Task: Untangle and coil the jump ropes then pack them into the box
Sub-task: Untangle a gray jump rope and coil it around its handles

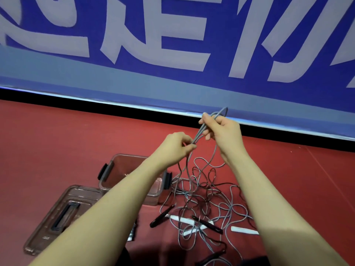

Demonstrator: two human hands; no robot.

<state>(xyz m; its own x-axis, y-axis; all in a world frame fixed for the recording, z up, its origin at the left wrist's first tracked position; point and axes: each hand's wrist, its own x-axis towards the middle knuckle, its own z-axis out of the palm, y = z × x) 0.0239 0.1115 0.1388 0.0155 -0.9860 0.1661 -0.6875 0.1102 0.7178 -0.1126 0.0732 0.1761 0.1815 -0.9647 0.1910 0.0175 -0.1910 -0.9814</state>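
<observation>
Both hands raise a doubled grey jump rope (199,132) above the red floor (57,141): left hand (177,146) and right hand (221,129) pinch it with closed fingers beside the open clear box (132,169).

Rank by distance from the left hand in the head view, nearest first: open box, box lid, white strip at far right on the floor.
From the left hand:
1. Open box, just below it and to the left.
2. Box lid, lower left on the floor.
3. White strip, lower right, beyond the rope tangle.
</observation>
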